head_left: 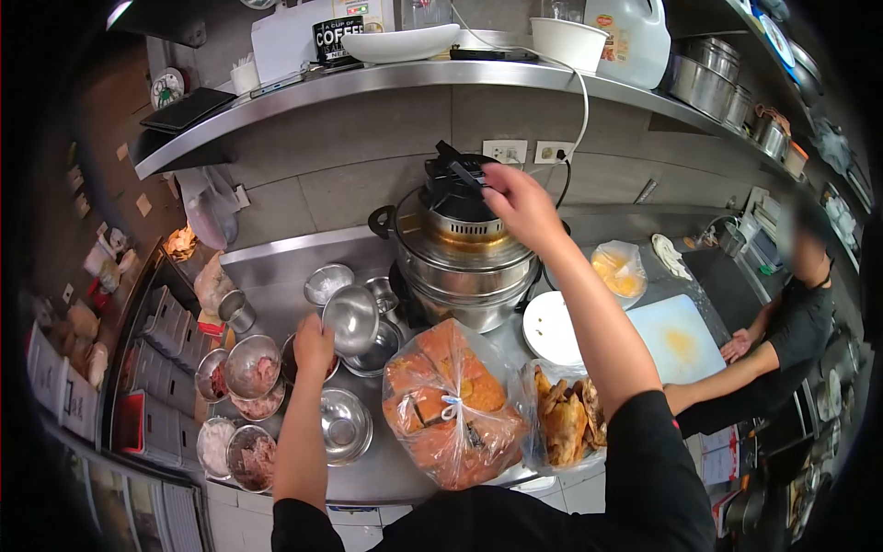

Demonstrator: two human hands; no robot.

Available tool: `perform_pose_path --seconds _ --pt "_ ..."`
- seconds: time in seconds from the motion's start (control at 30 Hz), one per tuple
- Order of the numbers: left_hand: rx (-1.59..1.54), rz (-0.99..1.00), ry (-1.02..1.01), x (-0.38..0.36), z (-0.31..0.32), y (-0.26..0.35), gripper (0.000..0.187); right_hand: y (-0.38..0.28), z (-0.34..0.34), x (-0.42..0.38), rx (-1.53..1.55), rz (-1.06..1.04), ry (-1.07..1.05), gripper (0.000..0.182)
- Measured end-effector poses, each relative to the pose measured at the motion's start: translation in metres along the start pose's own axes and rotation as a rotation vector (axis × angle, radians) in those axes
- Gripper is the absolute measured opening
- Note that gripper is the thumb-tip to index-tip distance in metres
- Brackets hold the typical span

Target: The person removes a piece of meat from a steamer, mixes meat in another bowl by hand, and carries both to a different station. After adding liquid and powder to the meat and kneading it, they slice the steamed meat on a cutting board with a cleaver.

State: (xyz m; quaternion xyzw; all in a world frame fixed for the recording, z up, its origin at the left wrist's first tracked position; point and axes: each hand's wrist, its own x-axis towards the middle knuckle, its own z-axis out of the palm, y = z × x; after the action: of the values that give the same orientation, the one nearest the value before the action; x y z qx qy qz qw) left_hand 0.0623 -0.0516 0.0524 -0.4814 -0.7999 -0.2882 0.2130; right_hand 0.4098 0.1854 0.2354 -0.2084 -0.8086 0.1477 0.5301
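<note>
Clamped on the edge of a steel bowl (353, 320), the left hand (315, 345) tips it up just left of the frame's middle! It overlaps a wider dish (377, 357) from where I stand; whether the 2 touch, I can't tell. And up top, the right hand (517, 201) is bent at the black handle (464, 173), upper middle, thumb and fingers right against its end, though whether they close around it I can't tell from here. That handle crowns a big steel pot (471, 276), tall and shiny, on the counter (280, 262).

Below the pot, lower middle, sits a clear bag (451, 423) packed with orange-brown pieces, its neck knotted with a white tie (452, 402). Just to its right, another bag (561, 423) shows browned meat, and above that, a white plate (549, 328), partly behind the right forearm.

Over to the lower left: metal bowls huddle together, pink meat (260, 460) in the lowest! Far right, a person (782, 359) in dark clothes leans in, 1 hand (736, 346) beside a pale cutting board (676, 336). A long shelf (386, 86) curves overhead, carrying a black COFFEE sign (338, 39), upper left.
</note>
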Motion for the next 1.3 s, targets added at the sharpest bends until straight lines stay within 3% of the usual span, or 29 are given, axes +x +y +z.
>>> perform_pose_path --seconds 0.07,0.1,0.17,0.2,0.27,0.3,0.33,0.4,0.47,0.53,0.67,0.83,0.97,1.03,1.1,1.3 --pt "-0.278 -0.499 -0.322 -0.010 0.031 -0.027 0.018 0.014 0.029 0.032 -0.175 -0.195 -0.003 0.040" --pt "-0.278 -0.500 -0.320 -0.017 0.041 -0.031 0.018 0.019 0.044 0.043 -0.174 -0.197 -0.002 0.040" --pt "-0.648 -0.672 -0.355 -0.031 0.056 -0.038 0.020 0.026 0.069 0.056 -0.354 -0.040 0.062 0.044" --pt "-0.651 -0.677 -0.361 -0.034 0.057 -0.035 0.020 0.026 0.074 0.061 -0.358 -0.038 0.055 0.044" --pt "-0.663 -0.629 -0.329 -0.039 0.044 -0.026 0.031 0.023 0.079 0.069 -0.268 0.195 0.032 0.046" --pt "-0.605 -0.609 -0.331 -0.040 0.036 -0.022 0.045 0.028 0.080 0.077 -0.209 0.286 0.108 0.046" --pt "-0.610 -0.611 -0.337 -0.042 0.041 -0.030 0.045 0.042 0.082 0.088 -0.150 0.378 0.182 0.047" --pt "-0.437 -0.389 -0.158 -0.046 0.046 -0.059 0.040 0.072 0.083 0.108 0.082 0.555 0.367 0.043" --pt "-0.405 -0.314 -0.144 -0.050 0.037 -0.064 0.048 0.067 0.071 0.115 0.059 0.540 0.398 0.036" --pt "-0.733 -0.549 -0.253 -0.051 -0.018 -0.021 0.048 0.074 0.052 0.126 0.218 0.515 0.385 0.031" --pt "-0.763 -0.545 -0.277 -0.060 -0.025 -0.023 0.046 0.054 -0.009 0.125 0.425 0.464 0.298 0.027" --pt "-0.939 -0.414 -0.255 -0.020 -0.036 0.019 0.037 0.026 -0.080 0.073 0.648 0.480 0.255 0.028" --pt "-0.890 -0.337 -0.225 0.029 -0.039 0.068 0.033 0.012 -0.130 0.013 0.512 0.408 0.291 0.031" --pt "-0.903 -0.199 -0.282 0.056 -0.040 0.098 0.032 0.013 -0.160 -0.015 0.481 0.421 0.328 0.033" --pt "-0.835 0.003 -0.238 0.087 -0.029 0.125 0.030 0.014 -0.185 -0.043 0.417 0.491 0.453 0.034" --pt "-0.390 0.371 -0.424 0.189 0.036 0.224 0.035 0.022 -0.255 -0.136 0.421 0.508 0.532 0.030"
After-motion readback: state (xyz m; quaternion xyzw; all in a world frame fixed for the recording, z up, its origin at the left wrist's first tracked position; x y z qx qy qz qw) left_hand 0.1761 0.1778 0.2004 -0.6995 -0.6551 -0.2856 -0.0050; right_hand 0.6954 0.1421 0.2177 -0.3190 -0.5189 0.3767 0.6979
